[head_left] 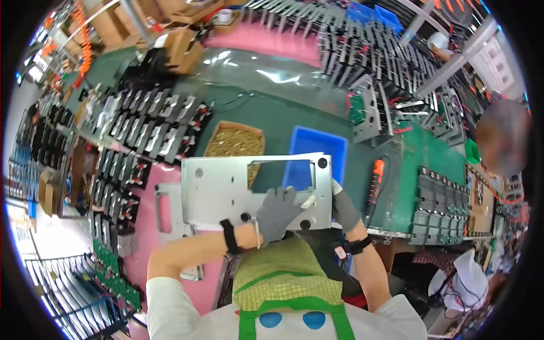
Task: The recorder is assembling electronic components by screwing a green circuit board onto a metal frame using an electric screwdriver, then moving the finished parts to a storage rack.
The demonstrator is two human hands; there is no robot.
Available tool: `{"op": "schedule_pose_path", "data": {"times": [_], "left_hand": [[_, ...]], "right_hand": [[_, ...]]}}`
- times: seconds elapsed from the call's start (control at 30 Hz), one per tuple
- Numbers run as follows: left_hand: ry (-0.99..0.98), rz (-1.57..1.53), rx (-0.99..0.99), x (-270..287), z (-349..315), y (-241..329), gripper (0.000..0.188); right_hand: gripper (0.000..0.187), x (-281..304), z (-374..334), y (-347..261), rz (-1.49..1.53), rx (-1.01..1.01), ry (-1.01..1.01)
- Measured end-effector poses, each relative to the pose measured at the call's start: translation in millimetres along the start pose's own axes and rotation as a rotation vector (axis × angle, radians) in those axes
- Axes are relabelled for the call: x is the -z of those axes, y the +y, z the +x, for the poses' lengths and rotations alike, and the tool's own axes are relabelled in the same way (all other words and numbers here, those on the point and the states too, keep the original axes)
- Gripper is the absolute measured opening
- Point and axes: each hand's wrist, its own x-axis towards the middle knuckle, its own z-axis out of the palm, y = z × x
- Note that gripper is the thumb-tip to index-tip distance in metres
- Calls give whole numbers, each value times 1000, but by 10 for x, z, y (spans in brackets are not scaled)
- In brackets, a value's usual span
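Note:
A flat silver sheet-metal panel (pixel 218 195) with a rectangular cutout and several round holes is held up in front of me, tilted above the bench. My right hand (pixel 344 208), in a grey glove, grips its right edge, with some fingers hidden behind the metal. My left hand (pixel 276 215), also gloved in grey, is in front of the panel just below the cutout. Its fingers are curled and a pale tip points right against the metal; whatever they hold is too small to make out. Through the cutout show parts of a blue bin (pixel 317 139) and a tray of small brass-coloured parts (pixel 235 140).
An orange-and-black electric screwdriver (pixel 375 184) lies right of the bin. Another metal panel (pixel 164 212) rests on the pink mat at left. Rows of black-and-silver assemblies (pixel 150 124) line the left. Metal brackets (pixel 368 54) crowd the back right; dark modules (pixel 439 207) stand at right.

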Motion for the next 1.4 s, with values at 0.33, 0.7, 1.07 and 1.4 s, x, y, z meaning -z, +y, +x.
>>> {"op": "schedule_pose_path", "data": {"times": [0.33, 0.7, 1.07, 1.4], "left_hand": [[-298, 293, -317, -214, 1878, -57, 87], [-117, 161, -153, -145, 944, 213, 81], [-92, -89, -50, -747, 326, 737, 78], [147, 15, -165, -1300, 591, 836, 61]], "right_hand": [[41, 1399, 359, -87, 190, 269, 158], [35, 1494, 887, -98, -748, 332, 734], [40, 1394, 822, 18, -568, 420, 615], [38, 1372, 828, -65, -942, 390, 751]]}}
